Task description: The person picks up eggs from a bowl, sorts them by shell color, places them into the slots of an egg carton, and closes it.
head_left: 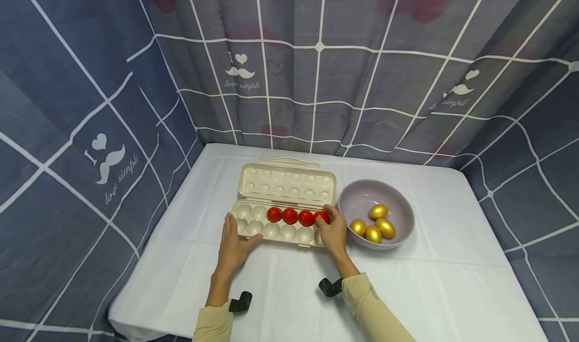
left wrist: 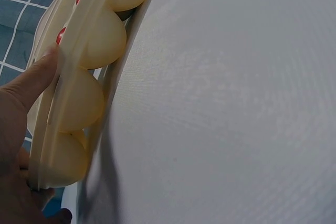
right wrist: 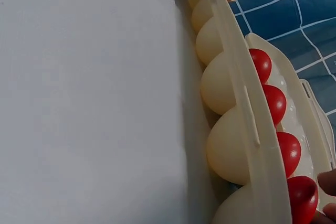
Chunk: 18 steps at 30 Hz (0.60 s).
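An opened cream egg carton [head_left: 288, 233] lies on the table with its lid [head_left: 287, 183] tipped back. In its back row sit several red eggs [head_left: 290, 216], towards the right end; the front-row cups that show hold nothing. My left hand [head_left: 231, 249] grips the carton's left end, thumb along the front rim, as the left wrist view shows with the thumb [left wrist: 37, 80] there. At the other end my right hand [head_left: 333, 234] pinches the rightmost red egg [right wrist: 303, 199] between thumb and fingers, at its cup. Part of that egg is hidden by the hand.
Right beside the carton stands a grey-mauve bowl [head_left: 402, 203] with several golden eggs [head_left: 385, 228] in it. A white cloth [head_left: 289, 291] covers the table. Checked curtains [head_left: 289, 70] hang behind and at both sides.
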Available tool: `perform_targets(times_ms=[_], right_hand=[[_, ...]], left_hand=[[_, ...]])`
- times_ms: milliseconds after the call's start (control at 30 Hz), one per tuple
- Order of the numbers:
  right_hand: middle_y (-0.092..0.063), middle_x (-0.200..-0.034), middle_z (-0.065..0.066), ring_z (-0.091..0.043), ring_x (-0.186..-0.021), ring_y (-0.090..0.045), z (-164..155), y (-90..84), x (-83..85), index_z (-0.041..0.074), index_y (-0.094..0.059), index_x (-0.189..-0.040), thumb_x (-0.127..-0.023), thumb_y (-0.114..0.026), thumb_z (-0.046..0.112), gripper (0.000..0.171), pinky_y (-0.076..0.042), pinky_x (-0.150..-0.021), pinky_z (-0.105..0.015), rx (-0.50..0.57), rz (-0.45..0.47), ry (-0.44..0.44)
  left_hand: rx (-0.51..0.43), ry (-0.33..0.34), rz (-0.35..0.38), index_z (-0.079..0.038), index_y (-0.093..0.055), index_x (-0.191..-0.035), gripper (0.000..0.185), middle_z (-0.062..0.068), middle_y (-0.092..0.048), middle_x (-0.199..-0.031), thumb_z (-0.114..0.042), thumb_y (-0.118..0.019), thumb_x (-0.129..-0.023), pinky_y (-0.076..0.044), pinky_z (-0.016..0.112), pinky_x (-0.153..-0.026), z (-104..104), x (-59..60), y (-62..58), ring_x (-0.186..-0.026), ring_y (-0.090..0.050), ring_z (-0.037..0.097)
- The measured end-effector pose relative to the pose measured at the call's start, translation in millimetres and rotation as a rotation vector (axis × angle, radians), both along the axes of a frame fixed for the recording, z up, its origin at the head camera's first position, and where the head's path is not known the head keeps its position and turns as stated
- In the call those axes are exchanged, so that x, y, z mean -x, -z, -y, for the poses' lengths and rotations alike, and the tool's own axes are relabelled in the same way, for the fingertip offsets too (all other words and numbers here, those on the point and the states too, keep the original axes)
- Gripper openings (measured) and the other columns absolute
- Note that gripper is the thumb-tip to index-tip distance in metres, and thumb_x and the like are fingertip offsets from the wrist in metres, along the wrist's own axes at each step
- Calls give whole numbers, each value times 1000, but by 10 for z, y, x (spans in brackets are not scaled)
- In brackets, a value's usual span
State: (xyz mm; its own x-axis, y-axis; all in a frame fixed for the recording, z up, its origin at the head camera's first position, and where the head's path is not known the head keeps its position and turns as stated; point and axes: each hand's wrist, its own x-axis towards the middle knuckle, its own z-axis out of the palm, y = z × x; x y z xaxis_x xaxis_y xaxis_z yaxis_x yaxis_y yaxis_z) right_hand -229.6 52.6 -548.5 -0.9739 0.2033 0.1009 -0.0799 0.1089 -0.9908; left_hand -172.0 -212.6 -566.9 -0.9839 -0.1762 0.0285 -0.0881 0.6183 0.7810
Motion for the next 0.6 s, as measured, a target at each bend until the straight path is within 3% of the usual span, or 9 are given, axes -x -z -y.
perform_targets(times_ms=[267,433,600], right_hand=[[-58,-127,-31,-38,-124,-54,-3,22,-40,-15,-57,-127,-85,-60,-12,42,-45,-101,-45,93,-54,9],[-56,-128,-35,-43,-123,-53,-10,42,-52,-16,-54,-128,-86,-61,-13,42,-42,-102,-52,146,-71,-40],[-56,-127,-35,-43,-122,-54,-29,42,-51,-17,-54,-128,-85,-64,-14,44,-41,-104,-49,75,-47,-59]], left_hand=[[5,1,0,10,-2,-153,119,26,3,-161,-45,-79,-82,-9,50,-118,-1,1,-2,-149,3,38],[9,1,0,10,-2,-153,118,26,3,-161,-43,-80,-82,-9,50,-119,3,6,8,-149,3,38],[11,4,-8,11,-2,-153,118,27,2,-161,-44,-79,-82,-9,50,-119,3,8,11,-149,3,38]])
